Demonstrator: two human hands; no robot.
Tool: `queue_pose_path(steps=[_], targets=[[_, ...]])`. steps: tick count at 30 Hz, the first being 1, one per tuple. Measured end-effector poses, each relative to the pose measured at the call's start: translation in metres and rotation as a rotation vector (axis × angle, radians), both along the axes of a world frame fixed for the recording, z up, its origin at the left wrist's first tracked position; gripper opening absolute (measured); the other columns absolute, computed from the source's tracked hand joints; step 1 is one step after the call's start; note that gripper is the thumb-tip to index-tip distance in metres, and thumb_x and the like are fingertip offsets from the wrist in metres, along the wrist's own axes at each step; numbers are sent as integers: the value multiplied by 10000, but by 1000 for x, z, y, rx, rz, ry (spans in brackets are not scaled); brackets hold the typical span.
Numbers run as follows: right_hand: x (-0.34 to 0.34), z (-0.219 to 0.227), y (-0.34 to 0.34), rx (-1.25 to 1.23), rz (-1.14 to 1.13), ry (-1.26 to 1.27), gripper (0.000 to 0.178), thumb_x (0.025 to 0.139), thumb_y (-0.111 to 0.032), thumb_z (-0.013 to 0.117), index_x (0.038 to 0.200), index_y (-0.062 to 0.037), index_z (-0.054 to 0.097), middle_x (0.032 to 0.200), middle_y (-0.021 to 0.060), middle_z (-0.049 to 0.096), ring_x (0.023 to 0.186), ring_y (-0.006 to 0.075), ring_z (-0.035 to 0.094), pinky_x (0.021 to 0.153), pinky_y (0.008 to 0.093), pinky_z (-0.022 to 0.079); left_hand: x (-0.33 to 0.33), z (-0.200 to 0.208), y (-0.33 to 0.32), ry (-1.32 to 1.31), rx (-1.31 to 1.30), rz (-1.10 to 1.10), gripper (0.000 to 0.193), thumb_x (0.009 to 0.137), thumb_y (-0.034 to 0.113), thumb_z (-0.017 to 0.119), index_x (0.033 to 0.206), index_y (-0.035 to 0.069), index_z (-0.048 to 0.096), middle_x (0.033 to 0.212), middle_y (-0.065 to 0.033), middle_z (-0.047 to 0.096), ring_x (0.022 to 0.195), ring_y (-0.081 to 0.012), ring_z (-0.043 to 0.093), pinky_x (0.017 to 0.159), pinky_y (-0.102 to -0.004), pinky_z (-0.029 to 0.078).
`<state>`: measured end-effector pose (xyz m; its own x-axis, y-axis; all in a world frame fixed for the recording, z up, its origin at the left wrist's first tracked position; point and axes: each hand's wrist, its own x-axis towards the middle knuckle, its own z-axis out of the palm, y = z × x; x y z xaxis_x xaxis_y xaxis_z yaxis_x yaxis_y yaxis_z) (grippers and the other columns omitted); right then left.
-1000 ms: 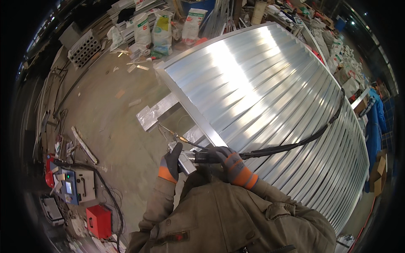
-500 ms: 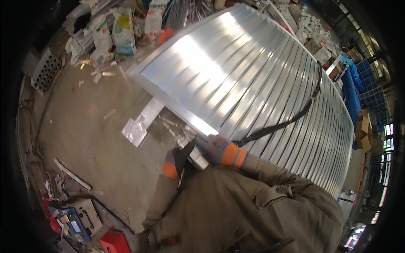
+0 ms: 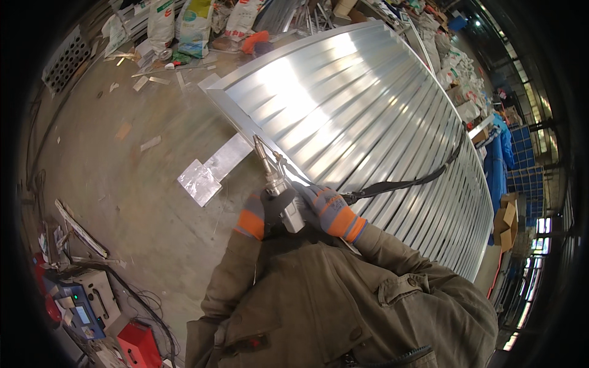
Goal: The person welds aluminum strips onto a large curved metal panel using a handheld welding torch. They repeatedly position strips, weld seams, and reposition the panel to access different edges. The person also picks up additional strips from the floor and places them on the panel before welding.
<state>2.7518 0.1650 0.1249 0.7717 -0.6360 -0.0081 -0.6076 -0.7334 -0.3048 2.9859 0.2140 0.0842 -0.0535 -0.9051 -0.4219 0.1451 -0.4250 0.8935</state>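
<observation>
My left hand [image 3: 253, 216], in a grey and orange glove, is closed around a silver metal welding gun [image 3: 292, 216]. The gun's narrow nozzle points forward and left, its tip at the outer edge of a large slatted aluminium panel [image 3: 362, 122]. A thin side tube runs beside the nozzle. My right hand [image 3: 334, 213], gloved alike, is closed against the gun's right side; its fingertips are partly hidden. From near this hand a black cable [image 3: 408, 184] runs across the slats. A flat metal strip with a shiny square end [image 3: 201, 181] sticks out from the panel's left edge.
Filled bags [image 3: 195, 27] and scrap lie along the far side. At the lower left stand a blue machine with a screen [image 3: 83, 313] and a red box [image 3: 138, 345]. Cardboard boxes [image 3: 506, 221] and blue sheeting [image 3: 496, 162] are beyond the panel's right side.
The welding gun has moved forward, and its nozzle tip has come up to the panel's edge frame. Both hands stay on it. The view has shifted slightly.
</observation>
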Motion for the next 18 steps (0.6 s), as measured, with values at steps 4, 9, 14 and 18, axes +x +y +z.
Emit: queue_pose_path(steps=[4, 9, 14, 18], targets=[[7, -11, -2, 37, -18, -29, 669, 990, -277, 696, 1604, -75, 522, 1219, 168, 727, 1140, 356, 705, 996, 481, 550, 3, -26, -5, -175, -219, -11, 340, 1046, 336, 782, 1186, 27, 785, 962, -12, 764, 764, -78, 669, 586, -293, 527], [12, -16, -11, 45, -121, 23, 648, 1002, -336, 713, 1566, -64, 546, 1230, 182, 731, 1135, 376, 705, 996, 482, 554, 5, -47, -14, 15, -53, 59, 327, 1064, 326, 756, 1241, 52, 782, 1003, -27, 770, 845, -110, 720, 639, -310, 582], [8, -33, -63, -22, -357, 13, 665, 1003, -337, 759, 1542, -19, 533, 1048, 185, 747, 960, 403, 729, 832, 512, 576, 38, -95, -56, 504, 201, 292, 391, 1066, 305, 745, 1398, 105, 696, 1113, -38, 779, 889, -194, 761, 682, -350, 607], [5, -56, -128, -57, -520, 36, 666, 995, -392, 804, 1483, -8, 563, 949, 148, 761, 876, 384, 751, 745, 486, 588, 65, -144, -103, 294, 206, 457, 523, 1042, 376, 771, 1454, 77, 650, 1118, -54, 759, 895, -201, 735, 736, -359, 587]])
